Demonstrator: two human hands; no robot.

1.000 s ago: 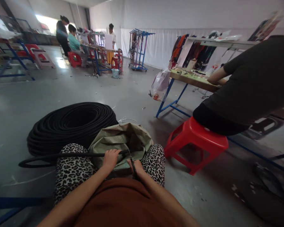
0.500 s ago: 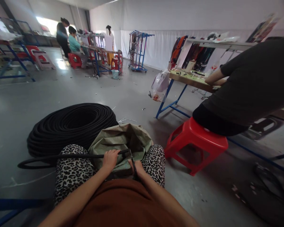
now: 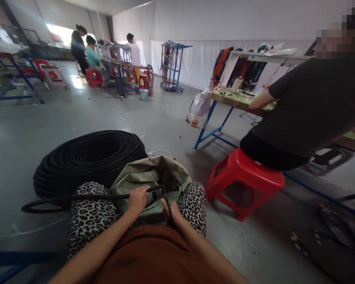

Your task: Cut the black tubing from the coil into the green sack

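Note:
My left hand (image 3: 138, 200) is closed around a thick black cord (image 3: 103, 196), close to its free end. That cord loops back at the left towards a big black coil (image 3: 56, 161) lying on the floor. In my right hand (image 3: 170, 209) are scissors (image 3: 167, 199) with black handles, their blades pointing up at the cord's end. The blades meet the cord there; whether they are closed through it I cannot make out. Below both hands a greenish woven sack (image 3: 136, 169) stands open between my knees, its inside mostly in shadow.
To my right a person (image 3: 307, 102) sits on a red stool (image 3: 245, 173) at a workbench (image 3: 233, 98). A plastic bag (image 3: 199, 106) hangs from its corner. Farther off are several people at tables and a blue rack (image 3: 174, 67). A blue frame bar (image 3: 20, 257) lies low at left.
The scissors have shifted slightly upright, their blades now at the cord's end, which has risen a little. My left hand keeps its hold. The seated person's arm has moved left.

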